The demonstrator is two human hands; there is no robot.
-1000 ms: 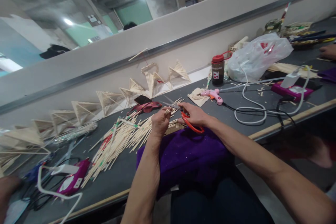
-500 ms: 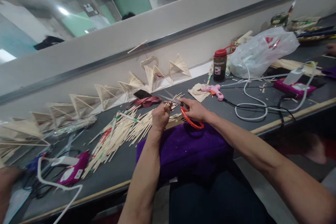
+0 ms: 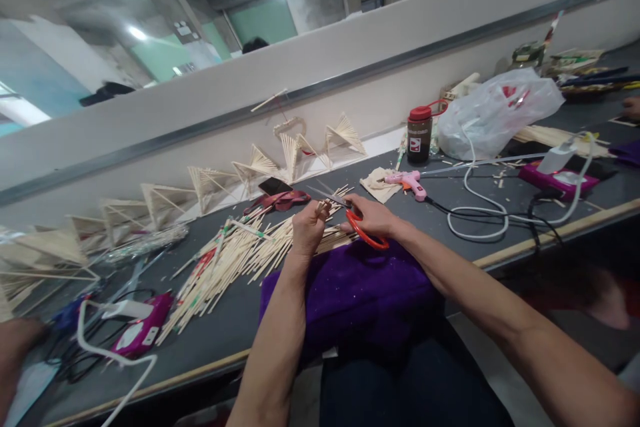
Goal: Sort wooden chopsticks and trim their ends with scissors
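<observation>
Scissors (image 3: pixel 356 227) in the right hand (image 3: pixel 373 215), fingers curled round the red handles, blades a little apart and pointing left and away, close by the ends of thin sticks (image 3: pixel 324 204) poking out of the left hand (image 3: pixel 307 228), curled tight like a fist. Cannot tell how many. Left hand nearer to the stick pile (image 3: pixel 225 270), long side slanting from near left to far right. Off right, red-topped bottle (image 3: pixel 419 137) beside puffy plastic bag (image 3: pixel 495 117); cannot tell what is inside either.
</observation>
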